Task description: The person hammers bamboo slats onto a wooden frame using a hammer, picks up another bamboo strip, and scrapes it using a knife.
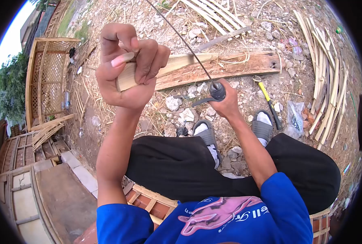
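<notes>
My left hand (128, 69) is raised at the upper left, its fingers curled around a pale strip of wood (181, 63) that runs off to the right. My right hand (226, 101) is wrapped round a black handle (217, 92) in front of my feet. From this handle a long thin dark rod (181, 37) slants up and leaves the view at the top. The rod crosses in front of the wood strip; whether they touch I cannot tell. Beneath lies a weathered plank (246, 65) on the ground.
A hammer (268, 99) with a yellow and black handle lies right of the plank, near a clear plastic bag (295, 118). Piles of thin wood strips (331, 81) lie at the right and top. A lattice frame (47, 77) stands at the left. Stones surround my sandals.
</notes>
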Tool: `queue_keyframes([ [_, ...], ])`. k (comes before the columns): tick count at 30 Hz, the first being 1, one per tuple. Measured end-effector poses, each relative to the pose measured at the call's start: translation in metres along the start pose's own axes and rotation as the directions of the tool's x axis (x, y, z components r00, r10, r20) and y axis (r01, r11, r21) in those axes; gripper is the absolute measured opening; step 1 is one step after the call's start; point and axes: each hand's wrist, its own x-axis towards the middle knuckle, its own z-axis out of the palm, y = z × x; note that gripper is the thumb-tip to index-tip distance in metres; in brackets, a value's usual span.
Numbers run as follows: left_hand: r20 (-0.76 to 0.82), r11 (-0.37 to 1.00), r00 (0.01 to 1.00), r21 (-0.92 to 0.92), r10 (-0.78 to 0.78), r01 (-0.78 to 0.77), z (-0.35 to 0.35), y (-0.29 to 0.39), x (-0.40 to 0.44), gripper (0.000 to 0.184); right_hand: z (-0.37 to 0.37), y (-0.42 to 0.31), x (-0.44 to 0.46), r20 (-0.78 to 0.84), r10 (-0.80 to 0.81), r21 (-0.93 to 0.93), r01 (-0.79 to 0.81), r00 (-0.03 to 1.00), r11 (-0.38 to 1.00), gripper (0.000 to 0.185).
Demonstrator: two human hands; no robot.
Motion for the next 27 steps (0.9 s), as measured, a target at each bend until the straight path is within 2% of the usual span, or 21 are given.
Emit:
queue_keyframes([
  [1,0.018,1.000,1.000,-0.001,-0.008,0.008,0.000,0.001,-0.001,0.015,0.001,-0.026,0.007,0.013,-0.081,0.020,0.081,0.997,0.997,0.032],
  [3,0.020,1.000,0.999,0.012,-0.025,0.025,0.003,0.002,-0.002,0.015,-0.002,-0.068,0.016,0.071,-0.120,0.055,0.116,0.990,0.992,0.033],
  [5,-0.023,0.998,0.999,0.039,-0.049,0.049,0.010,0.003,-0.009,0.015,-0.003,-0.080,0.020,0.095,-0.155,0.080,0.148,0.983,0.986,0.033],
  [6,0.017,0.998,0.998,0.030,-0.054,0.053,0.008,0.003,-0.011,0.014,-0.002,-0.082,0.020,0.089,-0.168,0.087,0.160,0.982,0.983,0.033],
  [10,0.064,0.998,0.996,0.026,-0.065,0.063,0.006,0.004,-0.015,0.013,-0.004,-0.062,0.018,0.126,-0.214,0.073,0.206,0.969,0.976,0.034],
  [13,0.017,0.998,0.998,0.029,-0.054,0.053,0.009,0.005,-0.016,0.013,-0.001,-0.059,0.015,0.006,-0.270,0.063,0.269,0.963,0.961,0.027],
  [15,-0.050,0.999,0.998,0.018,-0.049,0.050,0.007,0.007,-0.016,0.013,-0.005,-0.047,0.013,0.046,-0.202,0.004,0.203,0.978,0.979,0.031],
  [16,-0.032,0.998,0.998,0.017,-0.057,0.058,0.004,0.007,-0.016,0.014,-0.006,-0.041,0.013,0.065,-0.170,-0.026,0.172,0.983,0.985,0.033],
  [18,0.001,0.997,0.997,0.024,-0.074,0.074,0.000,0.008,-0.020,0.014,-0.003,-0.033,0.012,0.045,-0.210,-0.031,0.212,0.977,0.977,0.032],
  [22,-0.048,0.998,0.997,0.028,-0.057,0.058,0.006,0.006,-0.020,0.017,-0.002,-0.022,0.007,0.018,-0.206,-0.020,0.206,0.978,0.978,0.032],
  [25,0.012,0.998,0.999,0.059,-0.034,0.033,0.000,0.007,-0.015,0.018,-0.005,-0.001,0.004,0.027,-0.213,-0.086,0.215,0.977,0.973,0.032],
  [27,-0.050,0.998,0.998,0.056,-0.036,0.039,0.005,0.007,-0.017,0.017,-0.007,0.009,-0.002,0.013,-0.187,-0.042,0.187,0.982,0.981,0.033],
])
